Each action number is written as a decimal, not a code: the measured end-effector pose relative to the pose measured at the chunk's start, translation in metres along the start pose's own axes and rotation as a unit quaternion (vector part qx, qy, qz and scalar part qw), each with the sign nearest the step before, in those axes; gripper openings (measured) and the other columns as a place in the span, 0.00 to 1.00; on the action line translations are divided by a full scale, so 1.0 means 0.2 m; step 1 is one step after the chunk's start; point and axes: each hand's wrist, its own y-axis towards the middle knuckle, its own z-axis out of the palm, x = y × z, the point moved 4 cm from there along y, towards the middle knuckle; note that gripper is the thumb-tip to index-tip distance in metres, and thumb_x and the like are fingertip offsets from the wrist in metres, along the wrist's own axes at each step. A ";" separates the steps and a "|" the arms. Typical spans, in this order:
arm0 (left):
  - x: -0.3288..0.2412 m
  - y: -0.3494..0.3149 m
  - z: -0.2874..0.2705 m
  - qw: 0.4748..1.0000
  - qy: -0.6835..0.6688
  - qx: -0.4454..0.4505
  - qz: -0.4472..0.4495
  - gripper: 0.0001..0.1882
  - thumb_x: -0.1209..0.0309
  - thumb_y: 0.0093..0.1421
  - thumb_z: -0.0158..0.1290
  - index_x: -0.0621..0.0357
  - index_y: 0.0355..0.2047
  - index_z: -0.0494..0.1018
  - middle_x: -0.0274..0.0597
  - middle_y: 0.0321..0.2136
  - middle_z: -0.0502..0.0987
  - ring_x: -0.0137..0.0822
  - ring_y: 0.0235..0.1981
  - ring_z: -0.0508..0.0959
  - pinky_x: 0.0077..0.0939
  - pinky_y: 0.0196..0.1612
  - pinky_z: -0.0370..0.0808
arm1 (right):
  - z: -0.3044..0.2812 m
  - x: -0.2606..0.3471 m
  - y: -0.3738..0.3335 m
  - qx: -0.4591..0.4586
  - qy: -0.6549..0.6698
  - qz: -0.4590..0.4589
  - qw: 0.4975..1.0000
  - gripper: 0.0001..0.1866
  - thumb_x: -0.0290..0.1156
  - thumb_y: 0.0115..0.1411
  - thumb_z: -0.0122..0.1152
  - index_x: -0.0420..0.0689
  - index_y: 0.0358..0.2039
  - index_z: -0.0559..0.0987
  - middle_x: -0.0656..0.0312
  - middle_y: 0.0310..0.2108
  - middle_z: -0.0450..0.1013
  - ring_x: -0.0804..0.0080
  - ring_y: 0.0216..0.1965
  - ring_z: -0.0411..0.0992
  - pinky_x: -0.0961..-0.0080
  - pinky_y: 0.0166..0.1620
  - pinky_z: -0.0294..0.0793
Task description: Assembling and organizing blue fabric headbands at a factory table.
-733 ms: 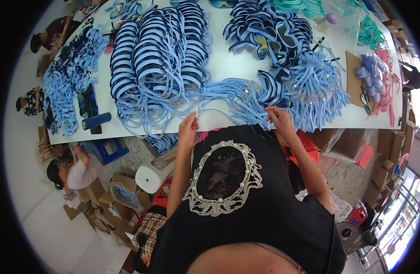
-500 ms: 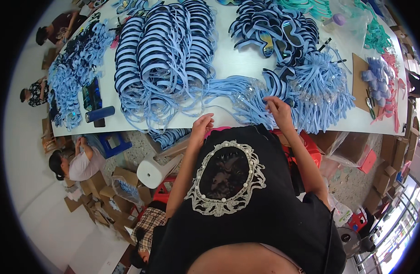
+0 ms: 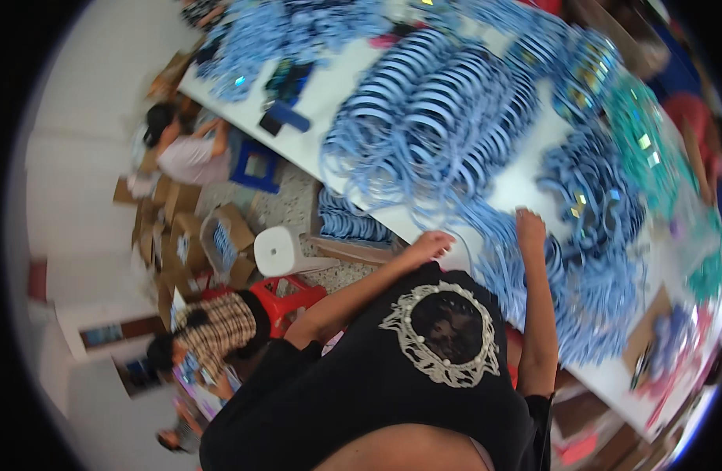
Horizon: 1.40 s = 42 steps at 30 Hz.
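My left hand [image 3: 433, 246] is over the table's near edge with its fingers curled together. A thin light blue strap [image 3: 465, 242] curves close by its fingertips; whether it is pinched there I cannot tell. Farther right, my right hand [image 3: 531, 228] is closed, with its fingertips turned away and slightly blurred. It is at the bundle of light blue straps [image 3: 493, 228], and anything in it is hidden. Nested rows of goggles with blue straps [image 3: 424, 110] lie beyond my left hand. A heap of dark-lensed goggles [image 3: 592, 184] lies beyond my right hand.
The white table [image 3: 329, 161] holds a dark blue cylinder [image 3: 288, 116], green straps [image 3: 651, 149] and pink straps [image 3: 683, 369]. Beside it stand a carton of goggles [image 3: 349, 224], a white stool [image 3: 278, 250], a blue stool [image 3: 255, 166] and a red stool [image 3: 286, 302]. Other people sit at left.
The view has swung to the left, so the table now slants down to the right. My right hand's fingers have drawn closed, and it is over the strap bundle.
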 end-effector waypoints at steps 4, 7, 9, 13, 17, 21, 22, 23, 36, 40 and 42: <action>-0.08 -0.01 0.00 0.997 -0.008 -0.022 0.078 0.15 0.63 0.64 0.55 0.59 0.45 0.80 0.36 0.30 0.80 0.24 0.26 0.75 0.20 0.30 0.74 | 0.18 0.09 0.08 0.024 0.082 -0.066 0.994 0.09 0.38 0.60 0.61 0.47 0.32 0.81 0.55 0.31 0.80 0.53 0.35 0.79 0.56 0.38 0.75; -0.07 -0.01 -0.05 0.993 -0.030 -0.041 0.111 0.15 0.62 0.63 0.57 0.60 0.43 0.80 0.36 0.30 0.80 0.25 0.25 0.76 0.21 0.29 0.75 | 0.10 0.13 0.08 0.055 0.098 -0.085 0.990 0.07 0.35 0.58 0.62 0.47 0.31 0.81 0.54 0.29 0.80 0.51 0.34 0.79 0.57 0.41 0.76; -0.03 -0.01 -0.08 0.993 -0.040 -0.059 0.100 0.15 0.63 0.63 0.56 0.60 0.44 0.80 0.36 0.30 0.81 0.24 0.25 0.76 0.21 0.29 0.75 | 0.04 0.13 0.04 0.063 0.071 -0.081 0.992 0.07 0.35 0.58 0.63 0.46 0.31 0.80 0.54 0.30 0.80 0.51 0.35 0.79 0.58 0.41 0.76; 0.02 0.01 -0.11 0.995 -0.050 -0.071 0.049 0.13 0.65 0.64 0.55 0.57 0.44 0.81 0.35 0.30 0.81 0.25 0.26 0.76 0.22 0.30 0.75 | -0.33 0.16 -0.16 -0.099 0.207 -0.080 0.970 0.09 0.33 0.64 0.59 0.44 0.39 0.83 0.51 0.33 0.80 0.54 0.35 0.79 0.61 0.40 0.76; 0.00 -0.03 -0.09 0.990 0.011 -0.034 0.134 0.14 0.66 0.66 0.50 0.58 0.45 0.80 0.35 0.29 0.80 0.25 0.28 0.76 0.22 0.31 0.75 | -0.43 -0.26 -0.38 -0.077 0.223 0.030 0.971 0.13 0.31 0.67 0.55 0.41 0.47 0.82 0.53 0.36 0.81 0.60 0.33 0.79 0.67 0.39 0.77; -0.02 -0.08 -0.09 0.999 -0.025 -0.039 0.025 0.16 0.62 0.68 0.51 0.58 0.50 0.78 0.31 0.33 0.77 0.23 0.33 0.74 0.18 0.37 0.72 | -0.58 -0.67 -0.66 -0.165 0.428 0.199 0.866 0.13 0.30 0.69 0.53 0.40 0.47 0.82 0.61 0.31 0.80 0.79 0.27 0.75 0.81 0.31 0.75; 0.01 -0.05 -0.10 0.999 -0.035 -0.027 0.021 0.16 0.63 0.69 0.51 0.58 0.51 0.77 0.31 0.33 0.77 0.22 0.32 0.73 0.17 0.36 0.72 | -0.62 -0.78 -0.75 -0.187 0.431 0.232 0.852 0.13 0.30 0.69 0.53 0.41 0.47 0.82 0.61 0.30 0.80 0.81 0.26 0.74 0.83 0.30 0.74; 0.04 -0.03 -0.12 0.999 -0.043 -0.024 0.018 0.16 0.63 0.69 0.51 0.58 0.51 0.77 0.31 0.33 0.76 0.21 0.32 0.73 0.15 0.35 0.71 | -0.64 -0.85 -0.84 -0.207 0.440 0.261 0.834 0.12 0.30 0.69 0.53 0.41 0.47 0.82 0.61 0.30 0.80 0.82 0.25 0.73 0.84 0.29 0.73; -0.10 0.00 -0.04 1.000 -0.016 0.011 0.007 0.15 0.64 0.69 0.51 0.57 0.51 0.77 0.29 0.34 0.76 0.20 0.32 0.72 0.14 0.38 0.71 | -0.42 -0.50 -0.91 -0.203 0.345 0.251 0.881 0.15 0.34 0.61 0.65 0.45 0.47 0.81 0.53 0.37 0.79 0.61 0.37 0.79 0.69 0.41 0.76; -0.11 -0.02 -0.03 1.000 -0.004 0.006 0.001 0.15 0.63 0.69 0.51 0.56 0.51 0.77 0.28 0.35 0.76 0.20 0.32 0.72 0.15 0.39 0.71 | -0.32 -0.42 -0.70 -0.056 0.134 0.284 0.948 0.38 0.47 0.49 0.74 0.50 0.59 0.72 0.45 0.50 0.73 0.44 0.49 0.74 0.53 0.50 0.74; -0.10 -0.01 -0.03 1.000 -0.014 0.005 0.000 0.15 0.63 0.69 0.51 0.56 0.51 0.77 0.28 0.34 0.76 0.20 0.32 0.72 0.15 0.39 0.72 | -0.31 -0.44 -0.60 -0.038 0.121 0.256 0.958 0.38 0.47 0.48 0.75 0.51 0.59 0.73 0.44 0.50 0.74 0.44 0.48 0.75 0.55 0.48 0.75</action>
